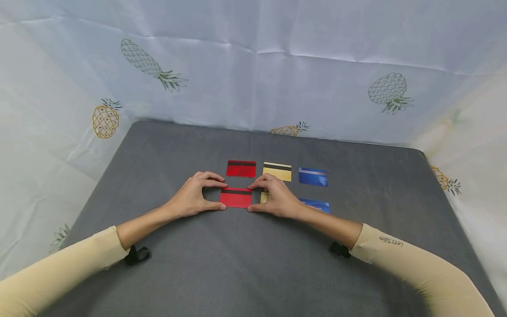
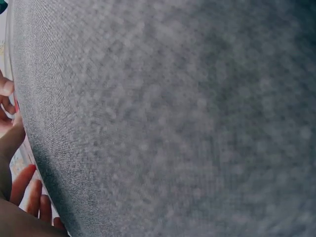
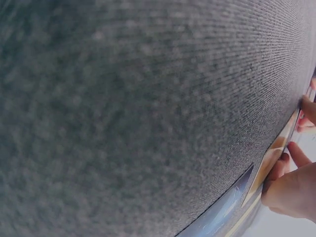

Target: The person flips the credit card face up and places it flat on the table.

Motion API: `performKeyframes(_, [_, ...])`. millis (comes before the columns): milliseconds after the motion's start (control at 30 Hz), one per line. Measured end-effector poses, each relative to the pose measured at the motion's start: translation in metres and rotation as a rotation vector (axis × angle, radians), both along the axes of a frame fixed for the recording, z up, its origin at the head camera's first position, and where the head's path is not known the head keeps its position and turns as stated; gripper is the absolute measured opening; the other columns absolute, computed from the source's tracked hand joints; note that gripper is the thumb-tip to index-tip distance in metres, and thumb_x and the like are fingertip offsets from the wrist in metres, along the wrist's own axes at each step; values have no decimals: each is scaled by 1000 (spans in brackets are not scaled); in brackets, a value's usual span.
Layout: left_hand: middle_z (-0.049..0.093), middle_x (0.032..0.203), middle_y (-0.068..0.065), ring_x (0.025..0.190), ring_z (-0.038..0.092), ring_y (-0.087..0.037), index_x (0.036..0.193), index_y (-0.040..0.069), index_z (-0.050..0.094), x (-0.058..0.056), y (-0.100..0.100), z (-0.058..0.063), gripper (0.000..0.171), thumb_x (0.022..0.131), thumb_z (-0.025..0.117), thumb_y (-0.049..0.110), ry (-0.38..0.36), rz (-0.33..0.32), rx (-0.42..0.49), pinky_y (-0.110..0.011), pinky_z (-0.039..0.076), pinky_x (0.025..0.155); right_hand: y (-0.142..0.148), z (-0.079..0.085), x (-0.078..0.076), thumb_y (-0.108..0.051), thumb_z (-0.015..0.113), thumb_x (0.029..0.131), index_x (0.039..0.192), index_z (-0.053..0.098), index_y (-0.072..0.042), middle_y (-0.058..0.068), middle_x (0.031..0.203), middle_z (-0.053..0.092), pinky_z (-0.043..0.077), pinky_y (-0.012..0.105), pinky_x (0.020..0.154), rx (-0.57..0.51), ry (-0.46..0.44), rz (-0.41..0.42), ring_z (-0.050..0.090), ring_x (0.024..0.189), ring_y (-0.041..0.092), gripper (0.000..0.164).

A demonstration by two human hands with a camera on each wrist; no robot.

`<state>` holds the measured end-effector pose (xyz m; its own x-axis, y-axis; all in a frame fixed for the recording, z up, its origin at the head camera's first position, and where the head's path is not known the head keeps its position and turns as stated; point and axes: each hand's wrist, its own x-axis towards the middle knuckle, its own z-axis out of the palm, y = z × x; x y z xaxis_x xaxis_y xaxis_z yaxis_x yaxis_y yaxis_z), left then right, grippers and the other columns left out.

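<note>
A red card [image 1: 236,197] with a dark stripe lies flat in the front row on the grey table [image 1: 253,264]. My left hand [image 1: 220,196] pinches its left edge between thumb and forefinger. My right hand [image 1: 252,198] pinches its right edge the same way and covers most of a gold card [image 1: 264,197]. In the left wrist view only fingers [image 2: 11,148] show at the left edge over blurred cloth. In the right wrist view, fingers [image 3: 291,190] sit beside a gold card [image 3: 270,163] and a blue card [image 3: 222,212].
Behind the hands lie a second red card [image 1: 241,168], a gold card [image 1: 277,171] and a blue card [image 1: 313,176] in a row. Another blue card [image 1: 317,205] lies right of my right wrist. A pineapple-print sheet [image 1: 253,66] walls the table on three sides.
</note>
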<state>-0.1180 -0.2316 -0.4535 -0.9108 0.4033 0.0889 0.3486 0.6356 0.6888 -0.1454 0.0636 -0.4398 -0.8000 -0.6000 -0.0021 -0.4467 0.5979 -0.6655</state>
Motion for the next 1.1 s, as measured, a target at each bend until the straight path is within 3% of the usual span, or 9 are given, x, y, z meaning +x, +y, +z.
performKeyframes(367, [70,142,-6,130,60,-30,133,11,78,2,2,3,60,79,99,27,-23,20,1,-56,47,113,2,-1,-4,-30,94,84,126,80,-14,5,122,75,56,35,96,-50,-43,-10,68,112,19,47])
performKeyframes(1100, [69,143,-5,134,59,-32,133,13,77,3,3,7,59,80,98,26,-55,27,19,-57,48,114,5,8,-5,-30,92,85,128,79,-14,5,122,76,60,37,97,-46,-42,8,69,111,20,47])
